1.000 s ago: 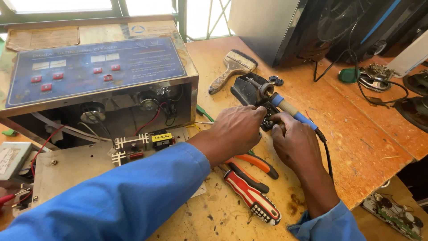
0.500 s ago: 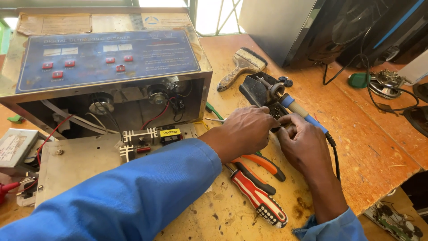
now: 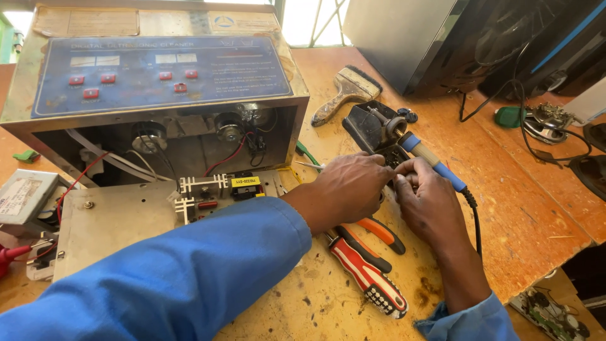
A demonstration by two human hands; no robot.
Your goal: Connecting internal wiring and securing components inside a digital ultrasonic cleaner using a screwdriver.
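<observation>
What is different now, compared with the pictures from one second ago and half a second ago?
Very little. Both hands stay together over the black stand: the left hand and right hand keep working on something small between their fingertips, too hidden to identify. The soldering iron remains in its stand. The pliers, screwdriver and brush have not moved; only the camera shifted.

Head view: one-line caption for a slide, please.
Both hands, left and right, meet over a small part beside the soldering iron, pliers and an opened machine.
</observation>
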